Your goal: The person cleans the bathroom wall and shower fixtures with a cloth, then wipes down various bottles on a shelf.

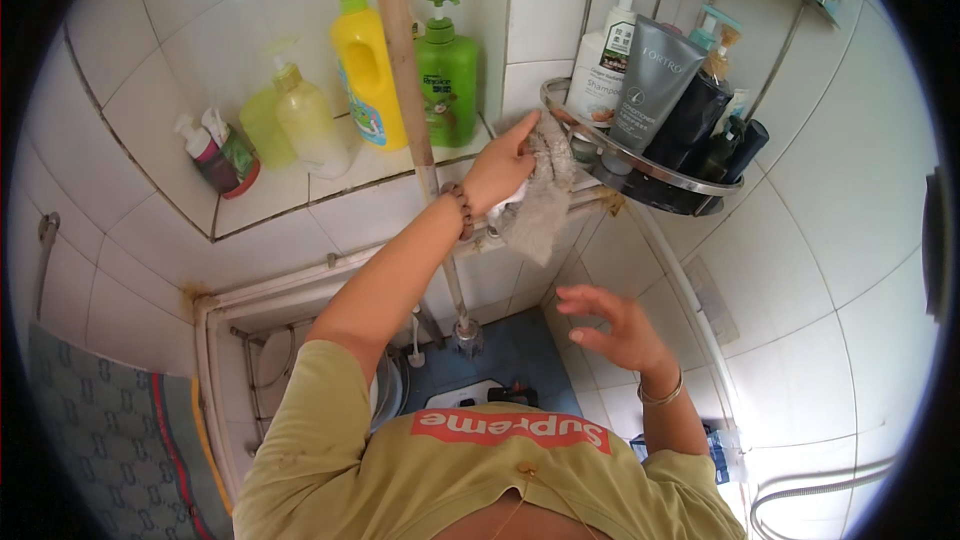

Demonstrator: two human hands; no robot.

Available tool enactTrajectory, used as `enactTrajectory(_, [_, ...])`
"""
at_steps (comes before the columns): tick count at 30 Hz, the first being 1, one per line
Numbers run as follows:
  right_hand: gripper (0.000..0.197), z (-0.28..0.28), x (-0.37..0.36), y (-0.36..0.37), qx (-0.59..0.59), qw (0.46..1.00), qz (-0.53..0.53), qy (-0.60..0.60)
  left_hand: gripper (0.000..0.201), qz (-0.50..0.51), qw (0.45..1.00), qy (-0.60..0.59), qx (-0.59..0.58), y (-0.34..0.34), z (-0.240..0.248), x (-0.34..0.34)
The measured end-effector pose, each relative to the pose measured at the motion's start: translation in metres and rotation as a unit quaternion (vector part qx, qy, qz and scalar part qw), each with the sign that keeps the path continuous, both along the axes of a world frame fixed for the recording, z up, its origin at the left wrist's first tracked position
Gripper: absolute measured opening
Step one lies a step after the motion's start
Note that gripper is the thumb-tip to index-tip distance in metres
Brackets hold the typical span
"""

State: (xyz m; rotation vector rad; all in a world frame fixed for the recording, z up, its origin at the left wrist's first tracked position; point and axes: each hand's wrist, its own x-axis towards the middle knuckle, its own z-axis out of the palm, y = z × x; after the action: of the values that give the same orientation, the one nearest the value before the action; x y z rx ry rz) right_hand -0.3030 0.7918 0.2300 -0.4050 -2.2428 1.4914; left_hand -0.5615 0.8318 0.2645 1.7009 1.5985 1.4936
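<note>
My left hand [507,170], a beaded bracelet at its wrist, reaches forward and grips a damp-looking greyish cloth [540,225]. The cloth hangs down past the shelf's front edge, and its upper part lies by the metal rim of the corner rack [650,155]. My fingers curl over the cloth, with the index finger stretched along it. Lower and to the right, my right hand [618,332] is held in the air with fingers apart and nothing in it. A bangle circles that wrist. Nearest the left hand on the tiled shelf [375,162] stands a green pump bottle [447,80].
A yellow pump bottle [368,70] and several smaller bottles stand farther left. An upright pole [400,60] passes in front of the shelf. The rack holds a grey tube [652,85], a white pump bottle [597,65] and dark bottles. A patterned towel [110,430] hangs at lower left.
</note>
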Motion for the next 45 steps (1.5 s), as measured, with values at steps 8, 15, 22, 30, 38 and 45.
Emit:
enactTrajectory(8, [0.034, -0.042, 0.036, 0.019, -0.049, 0.996, -0.071, 0.017, 0.03, 0.091, 0.98, 0.165, 0.062, 0.019, 0.005, -0.004])
enactTrajectory(15, [0.031, -0.058, 0.04, 0.033, -0.084, 0.992, -0.099, 0.013, 0.021, 0.133, 0.977, 0.094, 0.138, 0.012, 0.021, 0.005])
enactTrajectory(22, [0.029, -0.06, 0.03, 0.027, -0.108, 0.991, -0.071, -0.04, 0.031, 0.042, 0.975, 0.218, 0.033, 0.014, 0.014, -0.005])
enactTrajectory(30, [0.029, -0.064, 0.013, 0.021, -0.086, 0.994, -0.048, -0.038, 0.029, -0.002, 0.982, 0.185, 0.024, 0.03, 0.017, -0.022])
enactTrajectory(38, [0.037, -0.051, 0.003, 0.024, -0.011, 0.997, -0.07, 0.032, 0.03, -0.091, 0.967, -0.236, 0.02, -0.008, -0.03, 0.005])
enactTrajectory(45, [0.046, -0.043, -0.024, 0.013, -0.444, 0.854, 0.042, 0.267, 0.028, -0.298, 0.951, 0.033, -0.076, -0.063, -0.007, 0.049])
